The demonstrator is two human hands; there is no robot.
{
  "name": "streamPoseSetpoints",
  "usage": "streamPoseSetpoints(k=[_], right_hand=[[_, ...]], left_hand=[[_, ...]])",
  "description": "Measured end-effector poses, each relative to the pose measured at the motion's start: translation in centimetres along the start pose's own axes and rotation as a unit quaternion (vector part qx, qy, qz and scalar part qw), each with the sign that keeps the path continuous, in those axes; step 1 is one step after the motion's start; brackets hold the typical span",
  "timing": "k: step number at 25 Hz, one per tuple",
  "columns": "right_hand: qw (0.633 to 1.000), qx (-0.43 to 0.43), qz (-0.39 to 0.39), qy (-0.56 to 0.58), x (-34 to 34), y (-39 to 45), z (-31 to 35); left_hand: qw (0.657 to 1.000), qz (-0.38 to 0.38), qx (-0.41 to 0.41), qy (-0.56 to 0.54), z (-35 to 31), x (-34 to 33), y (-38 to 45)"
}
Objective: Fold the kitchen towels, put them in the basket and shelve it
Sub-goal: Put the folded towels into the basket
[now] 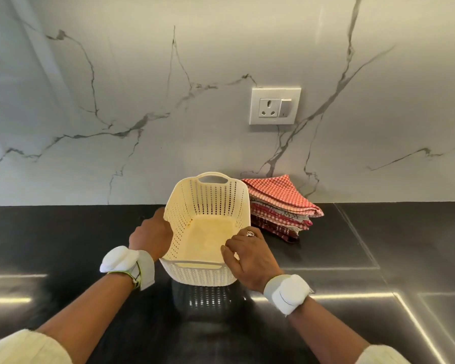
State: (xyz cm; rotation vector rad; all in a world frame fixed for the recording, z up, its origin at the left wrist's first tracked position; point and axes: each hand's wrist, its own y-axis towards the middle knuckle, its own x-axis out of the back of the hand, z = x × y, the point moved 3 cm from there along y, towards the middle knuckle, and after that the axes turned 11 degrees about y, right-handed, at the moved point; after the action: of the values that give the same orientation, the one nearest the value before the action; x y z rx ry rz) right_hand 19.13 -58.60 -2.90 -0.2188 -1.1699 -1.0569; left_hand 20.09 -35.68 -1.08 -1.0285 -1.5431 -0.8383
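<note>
A cream perforated plastic basket with cut-out handles is held a little above the black countertop, tilted toward me, and nothing lies inside it. My left hand grips its left rim. My right hand, with a ring on one finger, grips the near right rim. Right of the basket, against the wall, lies a stack of folded red-and-white checked kitchen towels.
The glossy black countertop reflects the basket and ceiling lights. A marble-pattern backsplash rises behind it, with a white wall socket and switch above the towels. Seams in the counter run at the right.
</note>
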Motion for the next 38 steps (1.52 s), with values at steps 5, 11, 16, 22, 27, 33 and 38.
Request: streamPoseSetpoints(k=[5,11,16,22,27,33,38], right_hand=[[0.997,0.019,-0.035,0.069,0.5,1.1,-2.0],[0.965,-0.05,-0.179,0.187,2.8,3.4,-4.9],[0.925,-0.271,-0.265,0.033,7.3,6.8,-14.1],[0.871,-0.487,-0.063,0.021,7.7,8.9,-20.6],[0.869,-0.482,-0.095,0.062,7.8,9.7,-21.2],[0.889,-0.384,-0.147,0.2,8.7,10.3,-18.1],[0.942,-0.197,-0.245,0.122,14.4,13.5,-12.5]], left_hand=[[0.997,0.045,-0.051,-0.026,-1.0,-0.8,1.8],[0.982,0.002,-0.173,0.073,-4.9,-0.2,3.4],[0.953,0.067,-0.283,0.08,-9.6,-1.4,4.0],[0.935,0.182,-0.305,0.003,-11.6,-3.8,4.6],[0.932,0.188,-0.303,-0.064,-10.2,-2.8,5.6],[0.937,0.058,-0.343,0.045,-8.2,-0.8,4.2],[0.941,0.031,-0.309,-0.135,-8.8,1.6,4.9]])
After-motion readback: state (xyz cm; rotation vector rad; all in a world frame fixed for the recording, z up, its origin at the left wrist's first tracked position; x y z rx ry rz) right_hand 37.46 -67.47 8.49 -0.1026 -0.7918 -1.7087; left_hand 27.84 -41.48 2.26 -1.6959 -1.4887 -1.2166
